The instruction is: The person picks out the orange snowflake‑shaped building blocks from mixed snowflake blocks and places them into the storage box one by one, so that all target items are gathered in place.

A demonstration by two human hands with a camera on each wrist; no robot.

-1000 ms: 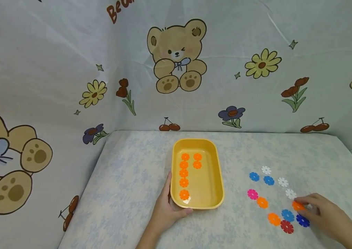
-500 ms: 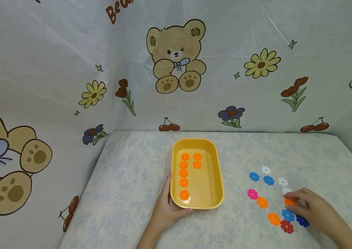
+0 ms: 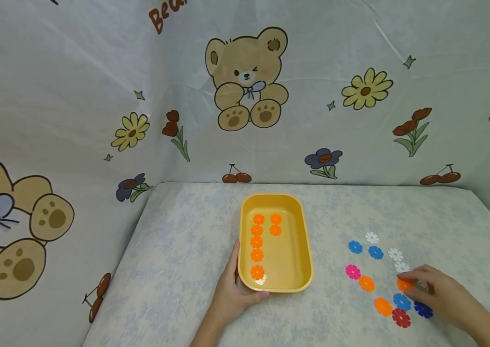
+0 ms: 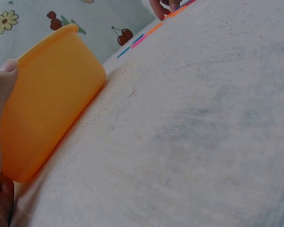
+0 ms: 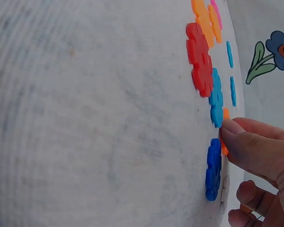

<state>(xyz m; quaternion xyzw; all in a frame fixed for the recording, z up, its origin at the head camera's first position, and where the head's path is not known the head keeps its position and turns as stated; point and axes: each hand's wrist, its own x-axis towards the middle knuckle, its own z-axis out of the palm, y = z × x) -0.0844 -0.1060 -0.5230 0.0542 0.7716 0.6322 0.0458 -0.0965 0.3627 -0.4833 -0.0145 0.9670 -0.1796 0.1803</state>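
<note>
My left hand [image 3: 232, 294] grips the near left corner of a yellow plastic tray [image 3: 308, 250], thumb at the front rim and fingers along the side. Inside the tray, orange snowflake discs [image 3: 257, 255] form a longer left column and a short right one. On the right side of the table, my right hand [image 3: 444, 294] pinches another orange snowflake disc [image 3: 404, 285] between thumb and index finger. In the right wrist view that disc is partly hidden by the thumb [image 5: 248, 144]. A white disc [image 3: 401, 267] lies right by the index fingertip; a dark blue disc [image 3: 422, 309] lies beneath the hand.
Around the right hand lie a light blue disc [image 3: 402, 302], a red disc [image 3: 401, 318], a pink disc [image 3: 352, 272] and two loose orange discs [image 3: 366, 283]. Farther back are blue discs [image 3: 376, 252] and white ones [image 3: 372, 237]. A bear-printed cloth [image 3: 271, 154] hangs behind the table.
My right hand has shifted left with the orange disc, and the nearest white disc has moved slightly left and back. The left hand and tray have stayed in place.
</note>
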